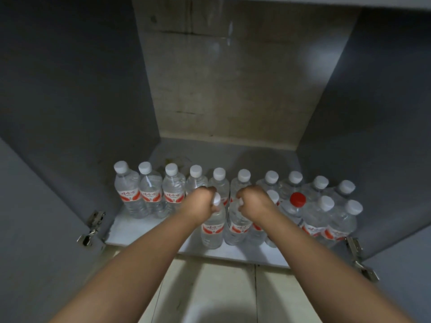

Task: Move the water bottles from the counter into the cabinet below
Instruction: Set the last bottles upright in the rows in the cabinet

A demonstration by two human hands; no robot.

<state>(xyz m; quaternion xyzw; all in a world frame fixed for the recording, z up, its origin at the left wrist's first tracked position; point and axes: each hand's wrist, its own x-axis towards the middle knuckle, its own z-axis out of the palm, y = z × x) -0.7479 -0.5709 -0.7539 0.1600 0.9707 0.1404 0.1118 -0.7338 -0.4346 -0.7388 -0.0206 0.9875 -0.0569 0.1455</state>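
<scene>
Clear bottles (212, 226) stood in the cabinet (149, 226), and the left hand (206, 201) and right hand (250, 199) each held one by its top, so letting go slowly seemed best.

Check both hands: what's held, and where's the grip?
Each holds one water bottle by its neck, just below the white cap: left hand on the left bottle, right hand on the right bottle, both standing on the cabinet floor.
</scene>
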